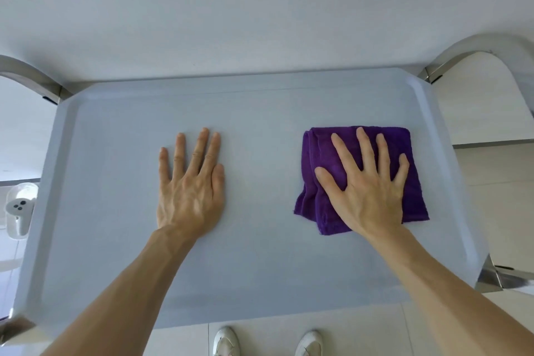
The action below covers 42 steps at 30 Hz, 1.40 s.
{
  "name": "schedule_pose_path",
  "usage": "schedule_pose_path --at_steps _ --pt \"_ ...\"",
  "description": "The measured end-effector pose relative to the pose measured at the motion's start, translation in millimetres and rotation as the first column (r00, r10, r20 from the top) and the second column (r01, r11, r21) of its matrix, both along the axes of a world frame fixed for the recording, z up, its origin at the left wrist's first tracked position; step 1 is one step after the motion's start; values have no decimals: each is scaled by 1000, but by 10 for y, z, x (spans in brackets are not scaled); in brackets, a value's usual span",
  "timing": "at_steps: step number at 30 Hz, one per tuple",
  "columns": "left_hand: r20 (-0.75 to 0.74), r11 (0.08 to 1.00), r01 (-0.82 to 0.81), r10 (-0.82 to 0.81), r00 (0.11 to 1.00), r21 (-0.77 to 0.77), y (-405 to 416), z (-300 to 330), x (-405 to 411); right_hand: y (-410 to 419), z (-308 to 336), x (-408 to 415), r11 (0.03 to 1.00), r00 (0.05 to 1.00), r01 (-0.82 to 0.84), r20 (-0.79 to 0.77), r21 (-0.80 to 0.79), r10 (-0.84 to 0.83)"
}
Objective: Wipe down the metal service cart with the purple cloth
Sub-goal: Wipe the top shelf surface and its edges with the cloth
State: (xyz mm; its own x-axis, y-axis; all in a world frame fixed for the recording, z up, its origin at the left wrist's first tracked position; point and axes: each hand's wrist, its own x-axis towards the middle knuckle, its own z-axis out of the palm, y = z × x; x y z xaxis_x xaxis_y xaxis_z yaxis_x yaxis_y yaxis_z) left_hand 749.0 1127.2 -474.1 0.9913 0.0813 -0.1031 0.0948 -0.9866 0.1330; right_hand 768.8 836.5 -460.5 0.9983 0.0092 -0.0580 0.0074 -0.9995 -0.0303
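Observation:
The service cart's top shelf (260, 283) is a pale grey-blue tray with a raised rim, filling the middle of the view. A folded purple cloth (320, 153) lies on its right half. My right hand (370, 182) presses flat on the cloth with fingers spread and straight. My left hand (192, 185) rests flat on the bare shelf to the left of centre, fingers straight and close together, holding nothing.
Curved metal cart handles rise at the far left (29, 72) and far right (474, 46). A white wall stands right behind the cart. A white controller in a clear holder (20, 208) sits at the left. My white shoes (225, 341) show below the near edge.

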Motion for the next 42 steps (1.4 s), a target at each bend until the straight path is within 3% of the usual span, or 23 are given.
schedule_pose_path --at_steps 10,15,22,30,33,38,42 --pt "37 998 -55 56 998 -33 -199 198 40 44 -91 121 999 997 -31 64 11 30" --pt "75 985 117 -108 991 -126 -837 228 241 59 -81 132 999 998 -31 50 11 30" --pt "26 994 111 -110 994 -10 -970 42 248 -71 -64 468 988 985 -148 92 40 143" --pt "-16 996 85 -85 996 38 -1027 55 292 174 -87 1297 996 999 -30 48 89 26" --pt "-33 996 87 -86 996 32 -1023 62 293 299 -83 1320 995 996 -68 71 79 62" --pt "-40 996 84 -83 996 23 -1046 84 288 -53 -51 1237 957 956 -282 103 68 275" --pt "-41 997 75 -73 996 28 -1057 80 294 -587 -48 1354 986 987 -149 76 75 144"
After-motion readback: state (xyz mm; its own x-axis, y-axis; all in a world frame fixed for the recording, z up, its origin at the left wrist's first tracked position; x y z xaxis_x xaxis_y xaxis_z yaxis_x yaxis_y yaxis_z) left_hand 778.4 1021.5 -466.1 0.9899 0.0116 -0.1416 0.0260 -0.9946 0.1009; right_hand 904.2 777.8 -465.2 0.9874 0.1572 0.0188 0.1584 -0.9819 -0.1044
